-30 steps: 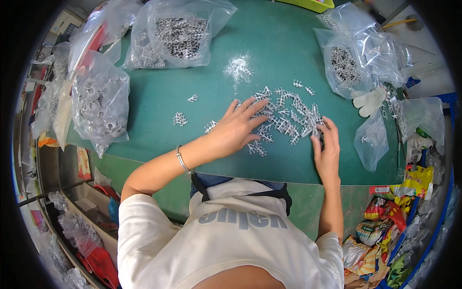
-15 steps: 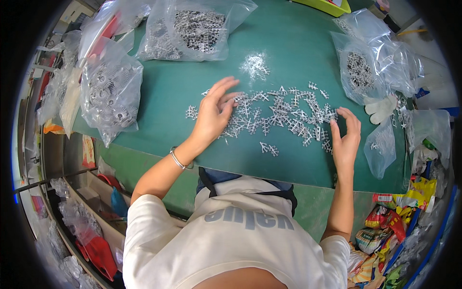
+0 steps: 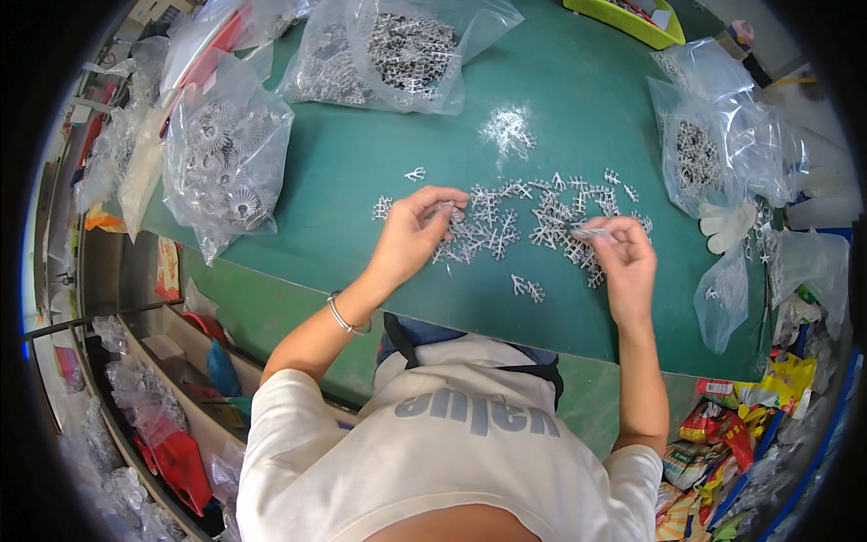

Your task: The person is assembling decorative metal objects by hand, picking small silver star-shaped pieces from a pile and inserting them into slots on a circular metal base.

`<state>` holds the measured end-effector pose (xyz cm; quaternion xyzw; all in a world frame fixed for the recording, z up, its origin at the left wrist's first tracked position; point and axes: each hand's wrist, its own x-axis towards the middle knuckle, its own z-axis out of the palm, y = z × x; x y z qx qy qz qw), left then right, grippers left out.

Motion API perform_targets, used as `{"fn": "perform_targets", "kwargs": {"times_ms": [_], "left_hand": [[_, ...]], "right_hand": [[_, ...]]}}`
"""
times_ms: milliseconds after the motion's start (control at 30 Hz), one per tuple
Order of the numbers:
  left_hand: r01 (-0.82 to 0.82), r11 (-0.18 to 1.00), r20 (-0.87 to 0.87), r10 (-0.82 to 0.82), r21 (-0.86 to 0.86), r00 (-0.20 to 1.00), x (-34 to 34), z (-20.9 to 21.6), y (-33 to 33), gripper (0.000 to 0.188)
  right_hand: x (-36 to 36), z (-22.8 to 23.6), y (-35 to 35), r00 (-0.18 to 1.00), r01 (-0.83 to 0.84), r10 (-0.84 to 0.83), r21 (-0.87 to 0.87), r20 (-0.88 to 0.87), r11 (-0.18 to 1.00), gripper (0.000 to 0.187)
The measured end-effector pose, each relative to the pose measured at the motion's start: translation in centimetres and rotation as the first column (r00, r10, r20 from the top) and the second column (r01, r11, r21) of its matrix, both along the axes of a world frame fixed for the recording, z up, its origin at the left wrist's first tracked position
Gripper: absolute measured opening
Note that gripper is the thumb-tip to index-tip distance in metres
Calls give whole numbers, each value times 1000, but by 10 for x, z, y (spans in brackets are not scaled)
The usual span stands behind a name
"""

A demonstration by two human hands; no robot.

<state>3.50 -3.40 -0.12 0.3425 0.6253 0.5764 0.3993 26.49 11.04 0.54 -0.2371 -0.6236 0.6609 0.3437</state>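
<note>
Head view: your right hand [image 3: 623,251] has thumb and fingers pinched together on a silvery piece [image 3: 585,232], its outline blurred. Its long axis runs roughly left to right, free end aimed across the worktop [image 3: 343,176] toward your left hand [image 3: 408,239]. Thumb and fingers of that left hand curl close about some silvery bits [image 3: 454,215]; clamped or merely touching, cannot tell from this angle.

Main relation: the right clump [image 3: 550,233] lies just left of your right hand, the free end overlapping it in view, so the right hand is nearer there. The left clump [image 3: 479,230] sits just right of your left hand. Both lie between your hands, branches pointing every way.

Farther out: a pair [image 3: 535,292] apart from the rest, toward your edge. Small clump [image 3: 382,209] left of your left hand; lone piece [image 3: 415,173] beyond it. White powder [image 3: 508,131] past the clumps.

Margins: big bag [image 3: 411,54] of similar pieces, far left; bag of fan shapes [image 3: 226,163] nearer you. On your right: side bag [image 3: 695,154], glove [image 3: 727,226], small bag [image 3: 722,298]. Yellow-green tray [image 3: 625,27] at the far side.
</note>
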Motion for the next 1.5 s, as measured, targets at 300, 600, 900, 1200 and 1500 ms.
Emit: {"fn": "perform_targets", "kwargs": {"times_ms": [300, 600, 900, 1200, 1500], "left_hand": [[44, 999, -179, -47, -22, 983, 2, 1, -2, 20], [-95, 985, -27, 100, 145, 995, 0, -8, 4, 24], [-368, 878, -488, 477, 306, 731, -18, 15, -56, 34], [-851, 464, -733, 664, 247, 149, -76, -22, -135, 83], [-910, 355, -276, 916, 213, 292, -108, -43, -121, 82]], "right_hand": [[51, 17, 34, 973, -9, -102, -474, -208, 881, 18], [-86, 8, -13, 784, -448, -125, 694, 608, 564, 38], [-80, 5, -11, 728, -394, -285, 720, 624, 571, 36], [-78, 8, -19, 745, -410, -377, 823, 551, 393, 35], [-218, 2, -101, 849, -527, 328, 712, 414, 464, 48]]}}
